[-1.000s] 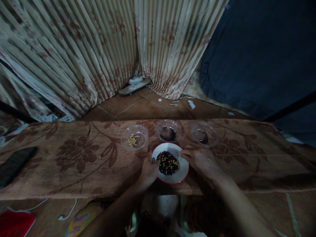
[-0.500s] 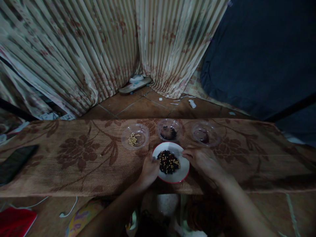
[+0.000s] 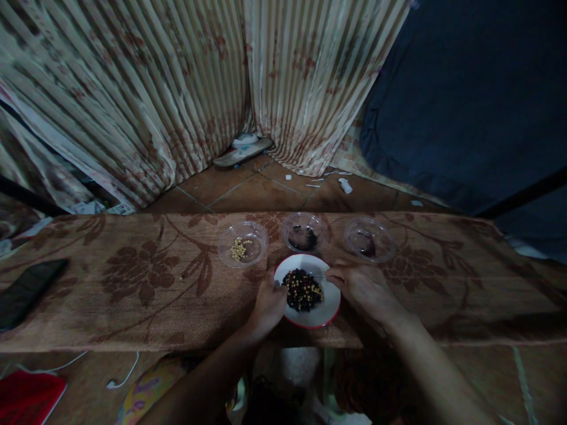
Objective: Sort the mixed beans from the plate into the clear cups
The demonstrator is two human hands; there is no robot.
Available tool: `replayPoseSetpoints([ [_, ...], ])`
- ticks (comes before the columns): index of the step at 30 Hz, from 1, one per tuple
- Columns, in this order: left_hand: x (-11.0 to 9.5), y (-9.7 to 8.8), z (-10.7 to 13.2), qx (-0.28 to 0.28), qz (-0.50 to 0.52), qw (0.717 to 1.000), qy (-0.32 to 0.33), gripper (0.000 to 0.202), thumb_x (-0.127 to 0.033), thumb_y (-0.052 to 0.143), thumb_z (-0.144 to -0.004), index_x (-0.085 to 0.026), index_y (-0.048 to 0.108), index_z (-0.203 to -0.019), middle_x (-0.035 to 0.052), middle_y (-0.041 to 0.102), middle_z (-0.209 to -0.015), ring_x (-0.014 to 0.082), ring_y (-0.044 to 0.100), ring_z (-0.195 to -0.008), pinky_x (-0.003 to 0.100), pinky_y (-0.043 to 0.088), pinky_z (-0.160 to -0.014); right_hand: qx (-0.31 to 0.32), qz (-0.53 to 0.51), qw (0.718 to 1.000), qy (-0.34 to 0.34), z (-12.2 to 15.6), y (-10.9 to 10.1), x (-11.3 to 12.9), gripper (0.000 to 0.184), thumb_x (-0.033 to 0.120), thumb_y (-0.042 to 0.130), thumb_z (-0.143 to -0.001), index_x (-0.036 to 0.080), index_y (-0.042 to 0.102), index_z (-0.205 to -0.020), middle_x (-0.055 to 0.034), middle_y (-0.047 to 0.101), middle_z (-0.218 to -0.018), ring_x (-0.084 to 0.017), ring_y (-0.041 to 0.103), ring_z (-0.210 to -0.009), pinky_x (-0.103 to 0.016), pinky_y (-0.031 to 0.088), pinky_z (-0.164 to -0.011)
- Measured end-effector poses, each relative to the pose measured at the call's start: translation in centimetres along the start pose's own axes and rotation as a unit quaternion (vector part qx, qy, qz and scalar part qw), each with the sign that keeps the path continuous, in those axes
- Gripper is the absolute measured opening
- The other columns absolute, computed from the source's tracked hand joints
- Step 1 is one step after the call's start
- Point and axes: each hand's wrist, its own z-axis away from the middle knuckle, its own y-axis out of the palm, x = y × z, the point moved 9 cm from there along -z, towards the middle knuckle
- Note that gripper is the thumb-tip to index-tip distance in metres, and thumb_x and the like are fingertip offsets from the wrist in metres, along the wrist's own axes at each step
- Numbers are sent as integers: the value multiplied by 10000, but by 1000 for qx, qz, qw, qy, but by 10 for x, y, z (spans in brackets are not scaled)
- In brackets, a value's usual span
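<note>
A white plate with a red rim (image 3: pixel 328 308) sits near the front of the cloth-covered table, bearing a mixed heap of dark and pale yellow beans (image 3: pixel 303 290). My left hand (image 3: pixel 268 304) is closed on the plate's left rim, thumb over the edge. From the right, my right hand (image 3: pixel 361 289) pinches a thin, light-coloured utensil (image 3: pixel 319 276) that reaches over the plate beside the heap; its exact kind is too dim to make out. Behind the plate stand three clear plastic bowls: one with yellow beans (image 3: pixel 239 249), one with black beans (image 3: pixel 305 237), one with a few dark red beans (image 3: pixel 367 244).
A dark phone (image 3: pixel 31 292) lies at the left end of the patterned brown tablecloth (image 3: pixel 177 295). Beyond the table are striped curtains (image 3: pixel 199 77), a shoe (image 3: pixel 243 152) and small white scraps on the tiled floor (image 3: pixel 248 183). White earphones (image 3: pixel 117 385) rest below on the left.
</note>
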Motion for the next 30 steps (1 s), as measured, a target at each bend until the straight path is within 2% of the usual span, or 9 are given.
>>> replayPoseSetpoints([
  [4,-1,0,0,5,-3,1000,-3,484,-67,425,-657,-112,532,-1127,66,665,-858,169,597,-778,266,461,-734,14,12,1000,-2,-1,3,-1,311,346,407,-901,244,686,-811,-11,636,-818,-134,557,-736,-245,296,-579],
  [11,3,-1,-1,-9,-3,1000,-13,467,-65,442,-647,-111,549,-1099,74,669,-881,176,603,-816,280,463,-771,-2,-8,1000,-3,0,1,-3,308,357,409,-897,244,693,-862,-20,653,-837,-142,569,-742,-243,316,-588],
  [15,0,0,0,-1,8,1000,-13,472,-53,422,-651,-88,540,-1107,76,675,-879,160,610,-784,258,468,-753,-32,-41,999,1,3,-10,-2,281,345,443,-880,240,699,-828,-17,665,-797,-143,585,-728,-239,364,-632],
  [18,-3,0,0,-1,14,1000,-10,482,-47,423,-647,-86,533,-1115,77,679,-883,158,612,-779,255,470,-747,-69,-87,994,16,7,-26,-7,258,346,462,-866,250,700,-848,-15,688,-847,-155,608,-755,-246,413,-663],
  [20,-1,0,0,4,11,1000,-20,480,-56,421,-656,-92,531,-1122,65,683,-841,157,612,-737,259,475,-711,-101,-114,988,35,12,-39,-19,245,336,473,-856,253,702,-878,-15,695,-905,-162,623,-780,-251,440,-677],
  [23,2,-1,-1,1,11,1000,-23,441,-65,417,-663,-104,556,-1080,58,685,-827,158,614,-730,262,477,-702,-166,-120,975,84,22,-58,-51,250,331,482,-840,248,712,-890,-22,702,-914,-170,644,-766,-255,466,-676],
  [27,4,-1,-3,3,20,1000,-14,428,-65,430,-659,-126,565,-1060,57,686,-887,165,623,-796,273,478,-748,-254,-59,945,198,44,-77,-104,243,379,538,-790,248,723,-878,-31,718,-870,-184,654,-690,-263,471,-601],
  [30,6,-2,-4,-3,18,1000,-17,436,-70,440,-647,-128,568,-1060,57,686,-883,174,625,-805,281,480,-750,-289,2,925,247,56,-83,-125,246,398,548,-774,261,725,-875,-39,724,-812,-197,649,-672,-270,464,-582],
])
